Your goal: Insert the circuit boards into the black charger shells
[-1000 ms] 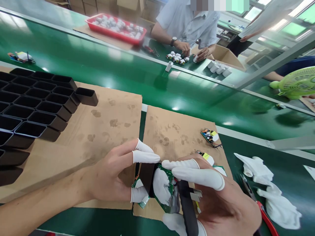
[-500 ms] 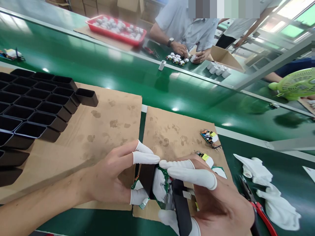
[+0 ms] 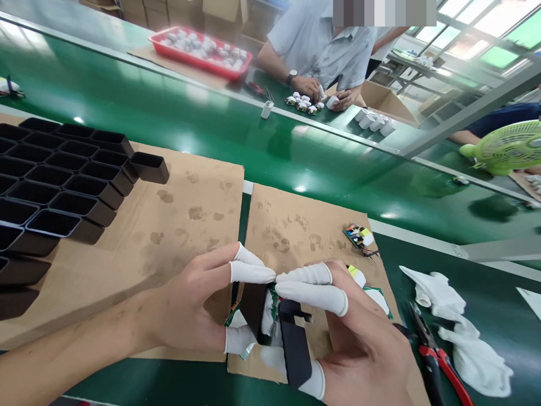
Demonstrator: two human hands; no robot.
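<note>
At the left, rows of black housings [image 3: 80,189] stand open end up, cut off by the picture's edge, their dark insides hard to make out. Across the green surface [image 3: 190,121], a red tray [image 3: 198,62] holds white pieces too small to identify. The left hand [image 3: 186,307] grips a black case [image 3: 252,307] between covered fingers and thumb, above the cardboard; a loose board [image 3: 237,320] is partly hidden beside that thumb. Inside the case's right end sits a white-coated circuit board [image 3: 267,317], showing less than a second ago, because the right hand [image 3: 367,332], holding the black plug cover [image 3: 297,349], has moved closer. Farther right, another board [image 3: 378,299] is partly covered by that hand, and the pliers [image 3: 429,351] run out of frame below.
</note>
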